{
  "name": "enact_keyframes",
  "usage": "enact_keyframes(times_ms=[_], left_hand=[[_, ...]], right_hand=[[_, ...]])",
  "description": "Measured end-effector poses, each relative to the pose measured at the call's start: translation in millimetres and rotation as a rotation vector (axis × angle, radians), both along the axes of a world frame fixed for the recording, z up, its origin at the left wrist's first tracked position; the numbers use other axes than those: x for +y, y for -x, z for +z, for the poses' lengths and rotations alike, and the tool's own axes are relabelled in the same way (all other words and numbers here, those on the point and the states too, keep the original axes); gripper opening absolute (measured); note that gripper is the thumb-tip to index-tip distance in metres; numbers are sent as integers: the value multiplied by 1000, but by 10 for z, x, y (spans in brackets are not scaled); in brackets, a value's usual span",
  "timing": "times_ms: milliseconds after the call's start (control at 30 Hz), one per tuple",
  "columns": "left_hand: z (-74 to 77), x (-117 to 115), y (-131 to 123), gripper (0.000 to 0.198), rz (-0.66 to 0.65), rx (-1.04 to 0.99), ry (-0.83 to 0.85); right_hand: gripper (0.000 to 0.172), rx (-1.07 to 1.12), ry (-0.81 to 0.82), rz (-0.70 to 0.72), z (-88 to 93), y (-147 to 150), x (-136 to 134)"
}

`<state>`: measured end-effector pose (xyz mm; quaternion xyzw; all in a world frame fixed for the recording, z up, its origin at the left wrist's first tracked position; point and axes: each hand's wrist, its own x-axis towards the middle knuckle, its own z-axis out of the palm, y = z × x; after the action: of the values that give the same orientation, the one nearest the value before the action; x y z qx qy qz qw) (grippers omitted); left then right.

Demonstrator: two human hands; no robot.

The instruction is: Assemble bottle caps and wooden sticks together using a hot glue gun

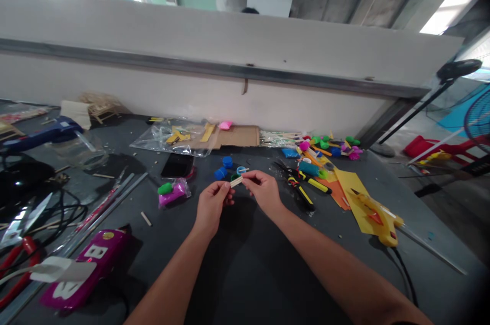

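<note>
Between my two hands, over the middle of the dark table, are short pale wooden sticks [236,181]; how many, I cannot tell. My left hand [214,200] pinches their left end between thumb and fingers. At the right end, the thumb and forefinger of my right hand [263,190] close on the sticks. Just beyond the fingers stand small blue caps [221,173] and an open round blue-rimmed container [241,170]. To the right of my right hand lie pliers with yellow-and-black handles [300,192].
A yellow glue gun [385,223] rests on the right by yellow sheets [354,202]. Left are a purple power strip [90,269], red-handled scissors [26,251] and glue sticks [103,207]. A phone [178,166], cardboard [239,136] and colourful clay pieces [333,147] lie farther back, before a low partition [191,90].
</note>
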<state>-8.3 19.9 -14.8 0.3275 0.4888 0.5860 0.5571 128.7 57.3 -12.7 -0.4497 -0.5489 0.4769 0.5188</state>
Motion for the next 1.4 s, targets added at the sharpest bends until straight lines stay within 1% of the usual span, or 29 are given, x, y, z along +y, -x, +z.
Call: enact_keyframes(times_ms=[200, 333, 500, 667, 767, 867, 967, 1033, 1133, 1267, 1400], left_hand=[[-23, 7, -27, 27, 28, -137, 27], [-14, 1, -33, 27, 35, -184, 55], [-2, -11, -37, 26, 13, -223, 67], [2, -32, -30, 25, 7, -284, 115], [15, -50, -37, 27, 6, -250, 114], [27, -62, -56, 30, 1, -153, 89], [24, -58, -71, 30, 39, -43, 60], [15, -49, -73, 29, 63, -6, 33], [1, -37, -73, 30, 84, -25, 14], [1, -36, -86, 31, 70, -122, 35], [2, -35, -103, 31, 65, -212, 50]], right_hand=[[15, 47, -1, -7, -9, 38, -13], [16, 36, -5, -6, -2, 37, -23], [15, 24, -11, -14, 3, 23, -24], [16, 12, -13, -45, 22, 16, -26], [16, 4, 0, -42, 30, 18, -31], [16, 3, 3, -25, 19, 21, -32], [16, 18, 8, -10, 2, 28, -32], [17, 38, 15, -9, 1, 38, -37], [18, 48, 27, -21, 17, 52, -56], [17, 1, 16, -70, 33, 61, -84], [19, -22, -16, -106, 5, 70, -86]])
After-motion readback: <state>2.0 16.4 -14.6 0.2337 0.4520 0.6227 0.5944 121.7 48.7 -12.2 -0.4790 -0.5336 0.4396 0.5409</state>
